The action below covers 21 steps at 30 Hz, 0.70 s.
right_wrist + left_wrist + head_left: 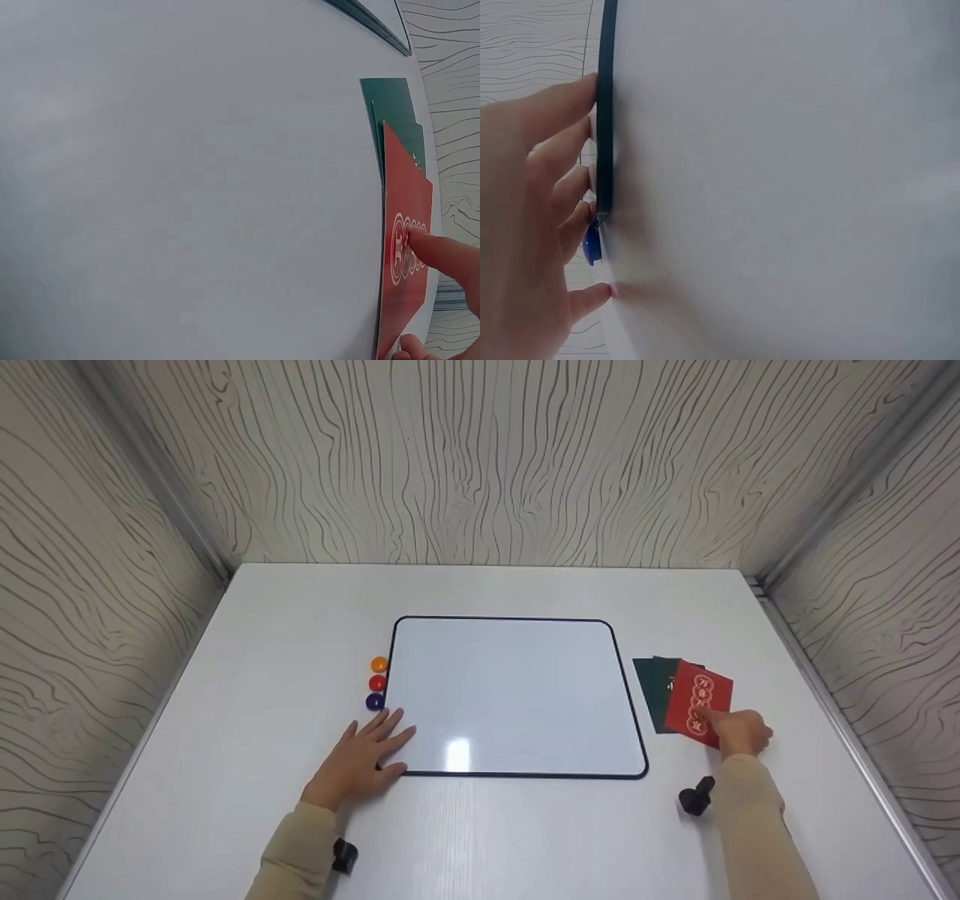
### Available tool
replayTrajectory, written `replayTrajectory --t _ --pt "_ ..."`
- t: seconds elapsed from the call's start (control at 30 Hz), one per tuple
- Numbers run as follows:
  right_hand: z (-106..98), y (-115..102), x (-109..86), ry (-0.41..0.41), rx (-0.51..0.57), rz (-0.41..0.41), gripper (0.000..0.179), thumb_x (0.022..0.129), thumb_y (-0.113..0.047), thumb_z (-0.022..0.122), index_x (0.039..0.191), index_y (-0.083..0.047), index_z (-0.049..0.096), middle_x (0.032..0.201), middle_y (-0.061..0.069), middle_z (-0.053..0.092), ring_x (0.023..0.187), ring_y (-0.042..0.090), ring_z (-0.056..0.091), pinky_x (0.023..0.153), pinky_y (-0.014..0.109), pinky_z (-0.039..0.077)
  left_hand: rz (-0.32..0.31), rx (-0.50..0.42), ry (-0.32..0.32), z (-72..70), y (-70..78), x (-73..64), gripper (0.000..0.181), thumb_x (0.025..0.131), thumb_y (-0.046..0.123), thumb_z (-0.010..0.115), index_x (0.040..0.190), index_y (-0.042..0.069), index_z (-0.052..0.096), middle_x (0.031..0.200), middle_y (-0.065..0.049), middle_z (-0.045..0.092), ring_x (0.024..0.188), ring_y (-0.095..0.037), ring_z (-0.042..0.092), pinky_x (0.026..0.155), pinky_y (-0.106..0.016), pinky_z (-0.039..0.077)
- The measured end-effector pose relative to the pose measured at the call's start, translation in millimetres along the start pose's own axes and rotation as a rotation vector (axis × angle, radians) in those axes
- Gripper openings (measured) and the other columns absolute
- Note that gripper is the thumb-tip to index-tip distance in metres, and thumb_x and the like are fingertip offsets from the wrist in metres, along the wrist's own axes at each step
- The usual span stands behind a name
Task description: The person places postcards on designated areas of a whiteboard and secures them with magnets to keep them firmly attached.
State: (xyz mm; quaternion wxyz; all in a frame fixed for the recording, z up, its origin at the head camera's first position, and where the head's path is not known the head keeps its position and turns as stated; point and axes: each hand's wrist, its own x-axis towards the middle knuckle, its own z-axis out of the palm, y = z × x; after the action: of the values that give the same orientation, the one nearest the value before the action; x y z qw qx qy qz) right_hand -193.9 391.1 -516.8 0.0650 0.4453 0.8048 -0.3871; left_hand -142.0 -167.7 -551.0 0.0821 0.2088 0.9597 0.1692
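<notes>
My left hand (pixel 364 757) rests with spread fingers over the near left corner of a black-framed whiteboard (pixel 510 697). The left wrist view shows those fingers (pixel 562 105) along the dark frame. At the right, my right hand (pixel 739 731) grips the near right part of a red envelope (pixel 684 705) printed with pale round characters. One digit lies on its face; in the right wrist view other fingertips (pixel 411 346) show at the envelope's edge. Partly under the red envelope (pixel 405 202) lie dark green envelopes (pixel 651 690), fanned out.
Orange (pixel 379 664), red (pixel 376 683) and dark blue (pixel 374 702) round magnets line the board's left edge. Black wrist devices (pixel 696 797) sit beside both forearms. Patterned walls (pixel 465 465) enclose the white table (pixel 315 607) at the back and sides.
</notes>
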Motion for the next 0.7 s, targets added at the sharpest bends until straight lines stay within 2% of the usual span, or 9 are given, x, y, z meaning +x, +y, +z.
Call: replayTrajectory --t 0.13,0.3,0.47,0.7 --pt "1.4 -2.0 -0.9 -0.003 -0.026 0.013 0.075 0.093 -0.036 0.057 0.142 0.014 0.030 0.142 0.032 0.028 0.130 0.040 0.030 0.110 0.044 0.040 0.002 -0.002 -0.002 0.2 -0.4 -0.1 0.056 0.094 0.042 0.055 0.147 0.031 0.038 0.161 0.000 0.028 0.151 -0.029 0.023 0.119 -0.065 0.018" --pt "2.3 -3.1 -0.9 -0.011 -0.023 0.021 0.075 0.094 -0.036 0.056 0.143 0.013 0.028 0.145 0.032 0.026 0.132 0.040 0.029 0.111 0.045 0.039 0.001 -0.009 0.005 -0.7 0.6 0.2 0.056 0.094 0.042 0.055 0.147 0.031 0.039 0.161 -0.001 0.028 0.151 -0.029 0.023 0.119 -0.065 0.018" --pt "3.0 -0.4 0.2 0.011 -0.008 0.001 0.075 0.092 -0.034 0.059 0.141 0.015 0.032 0.141 0.031 0.035 0.128 0.040 0.036 0.112 0.047 0.038 0.004 -0.012 0.013 -0.6 1.8 0.1 0.056 0.093 0.042 0.056 0.146 0.029 0.040 0.160 -0.002 0.030 0.151 -0.030 0.024 0.119 -0.066 0.018" --pt "0.7 5.0 2.2 0.023 0.103 -0.010 0.069 0.093 -0.027 0.060 0.143 0.012 0.032 0.143 0.027 0.044 0.131 0.037 0.047 0.114 0.043 0.041 0.006 0.001 0.014 -0.7 2.4 -0.5 0.057 0.094 0.043 0.055 0.147 0.030 0.039 0.161 -0.001 0.029 0.151 -0.029 0.024 0.119 -0.065 0.019"
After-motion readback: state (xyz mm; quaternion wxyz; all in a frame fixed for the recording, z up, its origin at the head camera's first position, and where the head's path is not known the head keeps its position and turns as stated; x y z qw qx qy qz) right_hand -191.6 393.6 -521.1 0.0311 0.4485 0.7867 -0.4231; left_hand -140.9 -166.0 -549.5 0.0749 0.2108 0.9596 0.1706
